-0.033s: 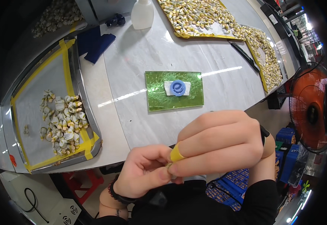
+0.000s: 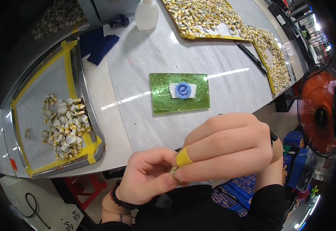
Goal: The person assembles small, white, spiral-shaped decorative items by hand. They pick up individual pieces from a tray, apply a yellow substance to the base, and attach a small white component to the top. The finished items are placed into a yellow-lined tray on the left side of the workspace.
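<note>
Close to my body, at the table's near edge, both hands meet with fingertips together. My left hand (image 2: 144,175) pinches a small pale greenish piece (image 2: 173,169) between thumb and fingers; only a sliver of it shows. Against the same piece press the fingers of my right hand (image 2: 229,148), which hides most of the grip. A yellow band (image 2: 183,157) wraps one right fingertip. Beyond the hands lies a shiny green slab (image 2: 160,104), bearing a white pad (image 2: 172,91) with a round blue disc (image 2: 183,90) on it.
At left, a metal-framed tray (image 2: 35,154) edged with yellow tape holds a heap of small white-and-yellow pieces (image 2: 68,125). Trays of similar pieces (image 2: 202,15) stand at far right, beside a black pen-like tool (image 2: 250,57). A white bottle (image 2: 146,17), blue cloth (image 2: 101,48) and orange fan (image 2: 320,115) are around.
My right hand has shifted very slightly to the right, and a little more of the small piece shows between the fingertips. Everything else stays put.
</note>
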`<action>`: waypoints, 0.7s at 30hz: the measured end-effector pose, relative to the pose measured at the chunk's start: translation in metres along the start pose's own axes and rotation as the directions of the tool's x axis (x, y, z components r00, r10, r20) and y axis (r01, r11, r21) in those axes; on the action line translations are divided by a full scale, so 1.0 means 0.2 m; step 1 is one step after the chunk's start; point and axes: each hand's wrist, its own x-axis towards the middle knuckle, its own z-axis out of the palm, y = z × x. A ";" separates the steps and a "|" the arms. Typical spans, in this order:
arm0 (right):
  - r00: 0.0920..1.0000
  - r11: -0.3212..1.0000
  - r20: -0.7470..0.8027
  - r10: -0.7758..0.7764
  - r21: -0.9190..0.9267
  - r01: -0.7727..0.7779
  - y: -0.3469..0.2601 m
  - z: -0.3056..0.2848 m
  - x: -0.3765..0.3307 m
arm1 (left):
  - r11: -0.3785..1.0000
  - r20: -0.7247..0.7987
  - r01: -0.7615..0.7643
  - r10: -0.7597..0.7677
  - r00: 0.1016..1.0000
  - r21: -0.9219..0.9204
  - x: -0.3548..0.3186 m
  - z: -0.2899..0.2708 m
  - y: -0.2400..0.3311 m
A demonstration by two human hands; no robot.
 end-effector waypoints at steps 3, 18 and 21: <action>0.999 0.997 -0.044 0.007 -0.073 -0.010 -0.02 -0.01 -0.01 | 0.942 0.019 -0.272 0.273 0.962 0.195 0.01 0.02 -0.01; 0.999 0.953 0.040 -0.018 -0.302 0.029 -0.13 -0.04 -0.09 | 0.699 0.050 -0.384 0.447 0.893 0.603 0.05 0.00 -0.01; 0.995 0.915 -0.003 0.099 -0.392 -0.092 -0.15 -0.15 -0.05 | 0.691 -0.009 -0.418 0.523 0.853 0.590 0.03 -0.01 -0.03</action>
